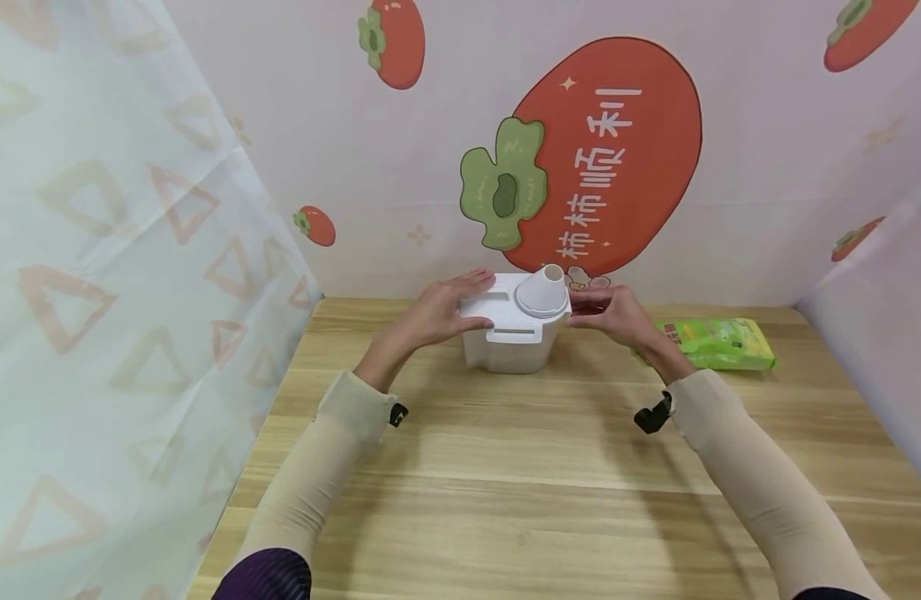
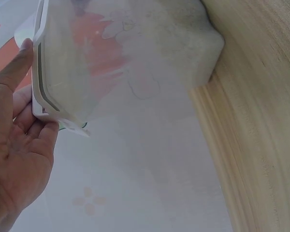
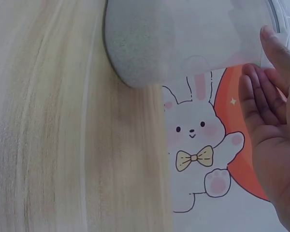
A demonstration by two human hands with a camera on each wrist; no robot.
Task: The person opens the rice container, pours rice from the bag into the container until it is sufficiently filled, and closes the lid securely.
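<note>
A translucent white storage container (image 1: 508, 357) stands on the table against the back wall. Its white lid (image 1: 505, 308) carries a cone-shaped spout or cap (image 1: 543, 292) and side clips. Pale, grainy-looking contents (image 3: 140, 48) show through its lower part. At the left end, my left hand (image 1: 441, 310) grips the lid, thumb on the near side of the rim and fingers round the far side. My right hand (image 1: 613, 315) is at the lid's right end, thumb and fingertips pinching the clip area; its exact contact is partly hidden.
A green packet (image 1: 723, 343) lies on the wooden table (image 1: 490, 500) to the right, partly behind the right wrist. A wall covering printed with persimmons (image 1: 610, 158) rises behind, and another patterned sheet (image 1: 130, 333) closes off the left side.
</note>
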